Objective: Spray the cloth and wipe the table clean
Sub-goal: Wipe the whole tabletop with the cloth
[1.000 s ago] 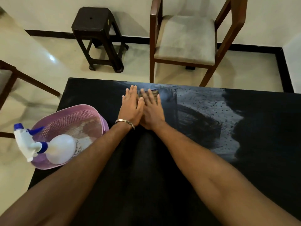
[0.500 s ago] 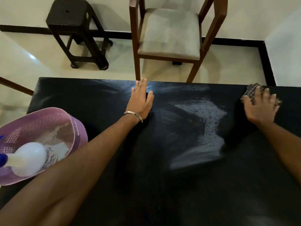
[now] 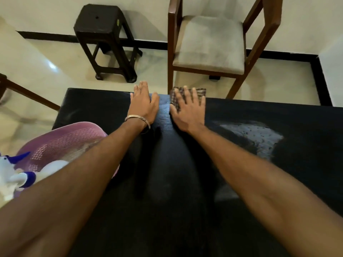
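Observation:
A black table (image 3: 185,182) fills the lower view. My right hand (image 3: 187,110) lies flat with spread fingers on a checked cloth (image 3: 201,92), pressing it down at the table's far edge. My left hand (image 3: 143,104), with a metal bangle at the wrist, rests palm down on the bare table just left of it, holding nothing. A pale wet patch (image 3: 250,138) with dark specks shows to the right of my right arm. The white spray bottle (image 3: 16,175) with blue trigger lies in a pink basket (image 3: 61,145) at the left.
A wooden chair with a grey seat (image 3: 209,43) stands just beyond the table's far edge. A dark stool (image 3: 105,41) stands on the tiled floor to its left. Part of another chair's frame (image 3: 27,93) shows at the far left.
My right hand has swept the cloth from the table's far right back leftwards, close beside my left hand at the far edge. The left hand has stayed put.

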`<state>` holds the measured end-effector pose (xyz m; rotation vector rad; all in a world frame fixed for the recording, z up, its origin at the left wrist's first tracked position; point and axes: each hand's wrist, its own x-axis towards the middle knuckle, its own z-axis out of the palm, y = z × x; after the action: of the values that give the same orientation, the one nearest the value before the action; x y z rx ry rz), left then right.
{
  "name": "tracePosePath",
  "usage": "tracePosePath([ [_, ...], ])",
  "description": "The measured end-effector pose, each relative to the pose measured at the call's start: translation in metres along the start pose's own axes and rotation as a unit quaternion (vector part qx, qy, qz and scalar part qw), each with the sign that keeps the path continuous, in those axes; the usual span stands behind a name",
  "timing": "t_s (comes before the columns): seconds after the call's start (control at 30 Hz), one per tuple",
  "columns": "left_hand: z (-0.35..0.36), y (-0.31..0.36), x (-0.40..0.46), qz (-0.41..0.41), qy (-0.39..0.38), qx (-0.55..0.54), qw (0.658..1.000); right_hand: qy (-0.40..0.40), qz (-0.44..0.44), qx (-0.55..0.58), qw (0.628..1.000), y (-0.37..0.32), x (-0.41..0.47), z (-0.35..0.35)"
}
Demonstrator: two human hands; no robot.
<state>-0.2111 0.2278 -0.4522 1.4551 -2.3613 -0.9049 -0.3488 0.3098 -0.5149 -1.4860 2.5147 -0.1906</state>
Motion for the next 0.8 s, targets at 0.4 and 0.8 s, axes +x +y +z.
tracePosePath([
  [0.4, -0.046, -0.020, 0.024, -0.059, -0.063, 0.116, 0.990, -0.085, -0.163, 0.015, 0.983, -0.123, 0.035, 0.009],
  [0.8, 0.008, 0.018, 0.011, -0.022, -0.147, 0.093, 0.985, -0.011, 0.100, -0.026, 0.995, 0.195, -0.065, -0.036],
])
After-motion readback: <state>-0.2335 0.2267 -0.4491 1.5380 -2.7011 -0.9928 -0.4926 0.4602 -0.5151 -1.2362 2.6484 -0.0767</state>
